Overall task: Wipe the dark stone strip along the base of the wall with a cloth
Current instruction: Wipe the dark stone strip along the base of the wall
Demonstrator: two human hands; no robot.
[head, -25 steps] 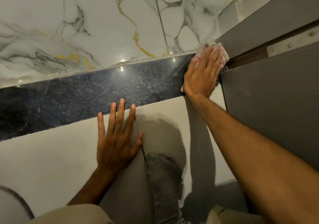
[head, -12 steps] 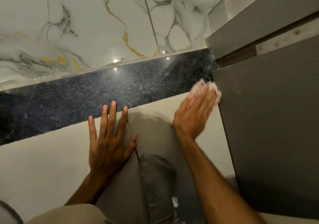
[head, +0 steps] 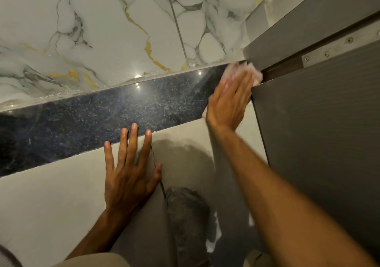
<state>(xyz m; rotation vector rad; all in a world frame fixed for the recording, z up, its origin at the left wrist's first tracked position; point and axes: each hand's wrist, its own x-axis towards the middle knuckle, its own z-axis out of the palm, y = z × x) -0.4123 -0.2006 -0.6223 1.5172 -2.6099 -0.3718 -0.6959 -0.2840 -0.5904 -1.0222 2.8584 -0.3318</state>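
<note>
To the right we are boxed in: our right hand [head: 230,102] presses the cloth [head: 255,75] where the stone strip [head: 82,126] meets the grey panel [head: 318,143], which closes off that end. Leftward the strip lies open, though our left hand [head: 129,176], flat on the floor [head: 41,205], touches the strip's lower edge with its fingertips.

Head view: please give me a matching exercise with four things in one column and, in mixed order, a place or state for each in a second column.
Column 1
1. left hand
2. right hand
3. cloth
4. dark stone strip

Column 2
A. runs between the marble wall and the pale floor
B. lies flat on the pale floor, fingers spread
C. pink, pokes out beside the grey door
D. presses the cloth against the strip's right end

Pairs: 1-B, 2-D, 3-C, 4-A
</note>
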